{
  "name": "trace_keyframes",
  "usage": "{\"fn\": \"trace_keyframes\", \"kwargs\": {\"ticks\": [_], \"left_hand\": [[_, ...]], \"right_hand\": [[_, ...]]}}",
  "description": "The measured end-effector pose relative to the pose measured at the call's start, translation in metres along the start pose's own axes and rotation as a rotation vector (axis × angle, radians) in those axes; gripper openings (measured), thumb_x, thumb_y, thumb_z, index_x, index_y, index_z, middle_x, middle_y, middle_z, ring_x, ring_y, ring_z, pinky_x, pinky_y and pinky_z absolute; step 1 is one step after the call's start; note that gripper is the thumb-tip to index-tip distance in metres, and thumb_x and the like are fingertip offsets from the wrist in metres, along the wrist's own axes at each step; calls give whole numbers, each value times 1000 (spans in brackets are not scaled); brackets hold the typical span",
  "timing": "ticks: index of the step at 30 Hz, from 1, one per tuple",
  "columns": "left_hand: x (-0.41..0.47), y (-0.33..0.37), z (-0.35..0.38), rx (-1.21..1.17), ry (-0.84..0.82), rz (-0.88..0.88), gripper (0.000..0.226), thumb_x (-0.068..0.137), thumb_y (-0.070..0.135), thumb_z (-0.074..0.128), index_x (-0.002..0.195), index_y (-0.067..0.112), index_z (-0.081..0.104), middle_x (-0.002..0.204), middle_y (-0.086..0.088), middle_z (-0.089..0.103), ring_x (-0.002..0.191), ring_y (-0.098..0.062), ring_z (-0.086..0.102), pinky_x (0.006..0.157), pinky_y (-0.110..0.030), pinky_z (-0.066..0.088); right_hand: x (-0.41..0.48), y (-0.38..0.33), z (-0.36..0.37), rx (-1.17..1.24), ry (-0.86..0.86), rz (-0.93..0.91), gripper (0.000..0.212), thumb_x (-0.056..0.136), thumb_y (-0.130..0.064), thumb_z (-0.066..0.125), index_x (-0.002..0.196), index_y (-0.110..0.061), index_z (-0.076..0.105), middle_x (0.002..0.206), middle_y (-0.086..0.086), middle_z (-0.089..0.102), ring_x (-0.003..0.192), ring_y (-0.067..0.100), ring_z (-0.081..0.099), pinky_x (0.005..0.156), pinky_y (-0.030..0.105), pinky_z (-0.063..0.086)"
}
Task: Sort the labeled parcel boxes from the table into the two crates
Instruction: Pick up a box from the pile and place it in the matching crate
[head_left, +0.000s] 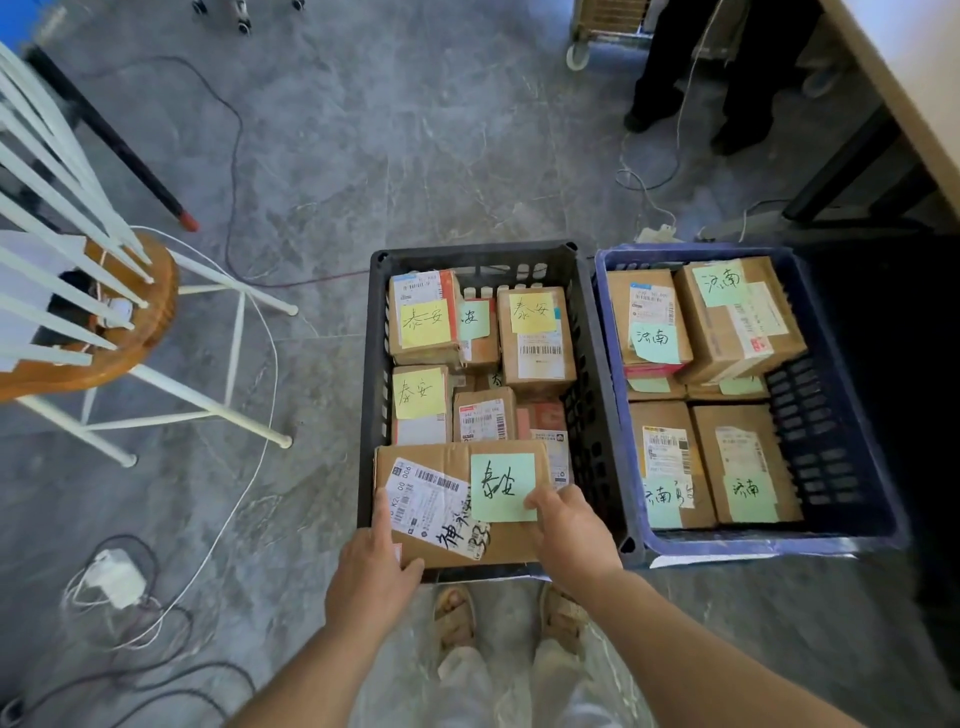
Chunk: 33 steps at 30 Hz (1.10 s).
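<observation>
A flat cardboard parcel (457, 462) with a white shipping label and a green handwritten note lies across the near end of the black crate (370, 364). My left hand (371, 571) grips its near left corner, thumb on top. My right hand (571, 535) holds its near right edge, fingers touching the green note. Several smaller parcels with yellow and green notes fill the black crate behind it. The blue crate (841, 374) to the right holds several parcels with green notes.
A wooden stool (104, 332) with white legs stands at left. Cables and a white charger (117, 577) lie on the grey floor. Another person's legs (727, 78) stand at the far right, beside a table edge (904, 98). My sandalled feet (457, 618) are just before the crates.
</observation>
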<state>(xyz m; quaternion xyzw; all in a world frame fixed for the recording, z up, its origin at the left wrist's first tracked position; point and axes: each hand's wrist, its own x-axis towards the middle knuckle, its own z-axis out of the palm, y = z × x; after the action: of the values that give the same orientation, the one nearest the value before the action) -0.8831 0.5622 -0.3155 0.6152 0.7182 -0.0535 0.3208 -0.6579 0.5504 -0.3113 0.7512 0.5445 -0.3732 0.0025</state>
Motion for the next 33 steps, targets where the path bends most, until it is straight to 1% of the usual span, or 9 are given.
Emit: {"fn": "trace_keyframes", "kwargs": {"ticks": [6,11,14,17,22,25,27,30,33], "left_hand": [[-3,11,-3,-28,55,36,96,89,39,62,152,30,-9,122,-1,48,108,-16,49,77,-27,47],[-5,22,-14,-73,93,44,96,88,39,64,153,27,-6,123,-2,51,105,-15,50,74,-25,43],[-2,25,-21,-99,120,27,97,88,40,64,153,27,-6,126,-3,50,109,-18,50,73,-25,38],[1,27,-28,-86,139,22,96,88,39,64,153,29,-4,126,-5,49,110,-20,49,74,-26,36],[8,36,-37,-74,138,46,94,88,39,64,153,30,-3,126,-4,48,107,-17,48,78,-27,42],[18,49,-44,-70,151,73,94,88,40,63,153,31,-5,122,-3,48,98,-13,46,76,-28,44],[27,61,-50,-70,156,94,94,89,39,63,153,31,-5,120,-3,48,101,-15,48,78,-31,47],[49,81,-62,-82,180,139,91,90,39,61,153,33,-4,121,-3,47,103,-15,46,78,-30,45],[82,103,-81,-57,222,162,85,92,43,57,153,31,0,124,-6,47,107,-18,47,79,-32,46]], "right_hand": [[-1,4,-14,-17,52,-10,31,95,-20,48,126,-23,46,118,5,45,81,22,50,70,30,46],[6,-7,-37,-19,98,-66,31,95,-19,47,125,-24,45,119,4,44,85,19,51,73,30,50],[12,-16,-47,-11,113,-95,31,95,-19,47,125,-24,45,120,3,44,93,20,53,76,33,53],[14,-19,-51,-20,116,-103,31,95,-20,47,126,-24,45,124,3,42,90,18,51,75,31,54],[14,-17,-59,-23,124,-107,32,95,-20,46,127,-24,44,124,3,43,96,20,54,76,32,53],[20,-16,-71,-3,141,-94,33,95,-20,47,128,-24,43,121,3,43,89,20,53,72,31,52],[27,-14,-82,4,158,-93,35,94,-20,48,129,-24,44,123,3,42,87,18,51,70,29,50],[47,-17,-105,15,193,-109,38,94,-18,49,131,-24,43,128,4,41,92,17,49,75,30,51],[74,-26,-133,35,238,-151,43,94,-18,51,136,-23,42,135,4,39,104,19,51,84,32,52]]}}
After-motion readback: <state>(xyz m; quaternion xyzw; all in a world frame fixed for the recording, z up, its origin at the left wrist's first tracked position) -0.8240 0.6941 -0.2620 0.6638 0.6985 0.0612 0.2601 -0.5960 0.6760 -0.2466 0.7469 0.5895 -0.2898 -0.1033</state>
